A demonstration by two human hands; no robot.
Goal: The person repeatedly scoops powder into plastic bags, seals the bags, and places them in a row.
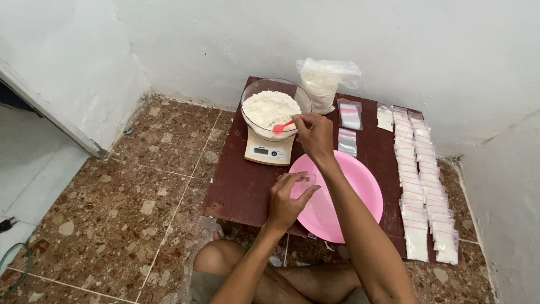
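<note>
The left hand [287, 200] pinches a small clear plastic bag [307, 180] over the pink plate [360, 194]. Farther off, the right hand [314, 134] grips a red spoon [281, 126] dipped into white powder [270, 107] in the glass bowl [252, 93] sitting on a kitchen scale [267, 152].

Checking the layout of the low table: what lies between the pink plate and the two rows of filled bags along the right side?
In the head view, only bare dark table top separates the pink plate from the filled bags.
</note>
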